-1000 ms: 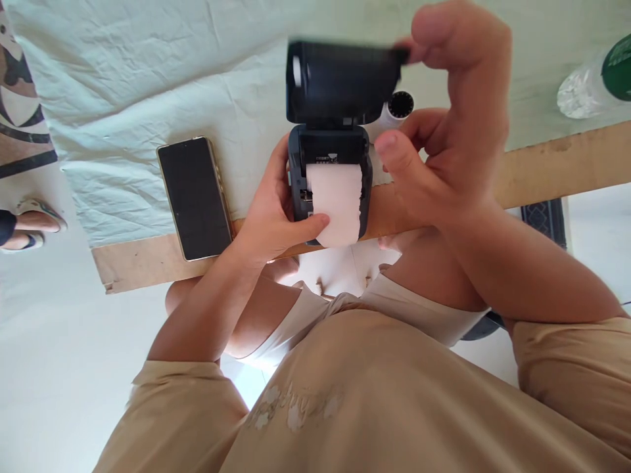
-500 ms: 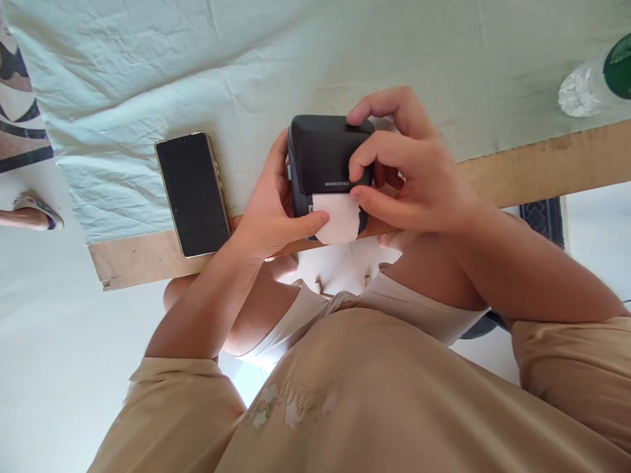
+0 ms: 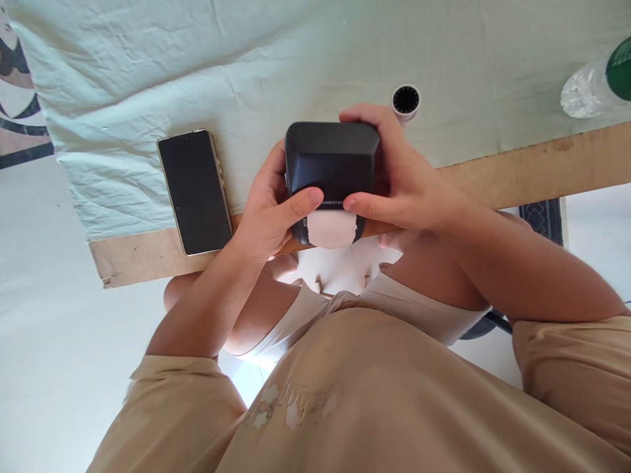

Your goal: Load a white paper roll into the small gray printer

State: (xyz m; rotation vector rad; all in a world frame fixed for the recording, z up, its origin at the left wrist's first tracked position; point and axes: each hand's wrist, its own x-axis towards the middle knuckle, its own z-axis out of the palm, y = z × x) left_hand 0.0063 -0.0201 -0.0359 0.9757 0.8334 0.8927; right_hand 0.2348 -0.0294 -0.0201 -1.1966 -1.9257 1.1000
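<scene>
A black label printer point(image 3: 331, 167) is held between both hands over the near edge of the table. My left hand point(image 3: 276, 213) wraps round its left side, thumb on the front of the lid. My right hand point(image 3: 399, 174) grips its right side, with the thumb by the lid's printed lettering and a finger over the top right corner. From below the lid hangs a strip of white paper point(image 3: 332, 228). Just beyond my right hand, a small white round object with a dark, notched top point(image 3: 405, 100) stands on the cloth.
A phone point(image 3: 195, 192) with a dark screen lies left of my left hand. A clear bottle with a green label point(image 3: 589, 85) lies at the far right. Pale green cloth point(image 3: 236, 59) covers the table, leaving a bare wooden edge point(image 3: 142, 259) at the front.
My right hand has shifted from the lid's top and front to grip the printer's right side. My left thumb moved up from the paper onto the lid. The small round object came into view.
</scene>
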